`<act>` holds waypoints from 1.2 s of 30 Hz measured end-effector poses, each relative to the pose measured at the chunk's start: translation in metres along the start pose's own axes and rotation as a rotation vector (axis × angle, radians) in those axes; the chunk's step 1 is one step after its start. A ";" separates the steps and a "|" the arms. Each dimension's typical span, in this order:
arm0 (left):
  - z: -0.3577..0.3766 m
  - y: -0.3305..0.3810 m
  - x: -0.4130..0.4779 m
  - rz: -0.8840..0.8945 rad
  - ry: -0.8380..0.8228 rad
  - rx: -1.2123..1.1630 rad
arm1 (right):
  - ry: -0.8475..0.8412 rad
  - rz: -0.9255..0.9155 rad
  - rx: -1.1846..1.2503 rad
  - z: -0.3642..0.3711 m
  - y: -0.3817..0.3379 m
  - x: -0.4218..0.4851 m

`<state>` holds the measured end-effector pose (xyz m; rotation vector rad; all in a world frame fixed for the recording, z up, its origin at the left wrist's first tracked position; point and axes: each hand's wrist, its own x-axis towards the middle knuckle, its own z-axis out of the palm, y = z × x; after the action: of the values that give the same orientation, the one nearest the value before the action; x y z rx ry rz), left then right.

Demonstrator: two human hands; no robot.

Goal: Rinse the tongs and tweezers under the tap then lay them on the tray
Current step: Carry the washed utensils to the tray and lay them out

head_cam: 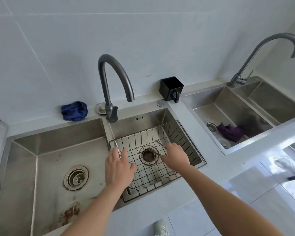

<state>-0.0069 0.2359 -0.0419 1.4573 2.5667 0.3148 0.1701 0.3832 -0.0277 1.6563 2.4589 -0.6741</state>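
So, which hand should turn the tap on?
Left. The left hand is open, empty and nearer the tap lever; the right hand appears to grip thin tweezers over the wire basket.

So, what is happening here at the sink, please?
A person has both hands over the wire basket in the basin below the tap. The right hand grips a thin metal tool, tongs or tweezers, I cannot tell which, near the drain. The left hand is flat and empty at the basket's left edge. No water is running.
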 end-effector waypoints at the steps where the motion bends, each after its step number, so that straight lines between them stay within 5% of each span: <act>1: 0.007 0.004 0.003 -0.021 -0.017 -0.009 | -0.014 -0.011 -0.024 0.000 0.005 0.010; 13: 0.057 0.023 0.004 -0.152 0.013 0.149 | -0.246 -0.108 -0.264 0.025 0.048 0.078; 36: 0.011 0.020 -0.023 -0.289 0.109 0.057 | -0.049 -0.434 -0.100 -0.010 0.015 0.052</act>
<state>0.0237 0.2270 -0.0465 1.0897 2.8463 0.2872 0.1637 0.4366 -0.0400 1.0632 2.7873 -0.6098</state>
